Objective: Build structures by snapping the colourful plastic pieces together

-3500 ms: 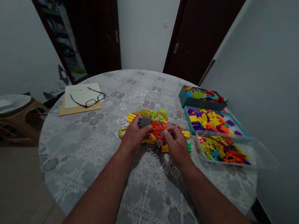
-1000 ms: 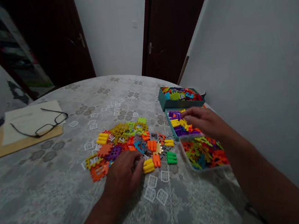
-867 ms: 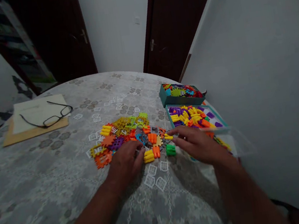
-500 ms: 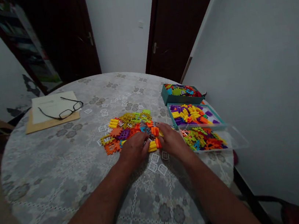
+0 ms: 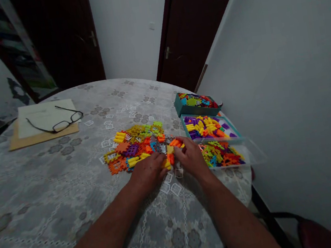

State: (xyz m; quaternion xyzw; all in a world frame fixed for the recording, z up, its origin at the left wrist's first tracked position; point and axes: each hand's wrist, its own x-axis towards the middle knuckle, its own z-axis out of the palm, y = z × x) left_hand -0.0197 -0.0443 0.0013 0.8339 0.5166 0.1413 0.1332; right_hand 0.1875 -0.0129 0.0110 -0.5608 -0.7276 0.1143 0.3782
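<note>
My left hand (image 5: 148, 170) is closed at the near edge of a pile of colourful plastic building pieces, its fingertips on yellow tube-like building pieces (image 5: 166, 164). Facing it, my right hand (image 5: 191, 155) pinches orange and yellow building pieces (image 5: 170, 154). Both hands' fingertips almost meet, and they hide part of what lies between them. Left of the hands and beyond them spread flat notched pieces: an orange one (image 5: 117, 166), a purple lattice (image 5: 131, 150) and several olive-yellow ones (image 5: 138, 132). More yellow tubes (image 5: 119, 137) lie on the pile's far left.
Right of my hands stands an open tray (image 5: 238, 127) of purple, yellow and orange pieces, with a clear lid-like box (image 5: 254, 154) of notched pieces nearer me. Behind is a teal box (image 5: 197, 109). Eyeglasses (image 5: 61, 125) rest on papers (image 5: 43, 112) at left. Lace-patterned cloth (image 5: 70, 194) covers the table.
The view has shifted slightly, so the scene sits further left. My right hand has turned its pieces, and a yellow face now shows. My left hand has moved slightly, uncovering more yellow tubes behind it.
</note>
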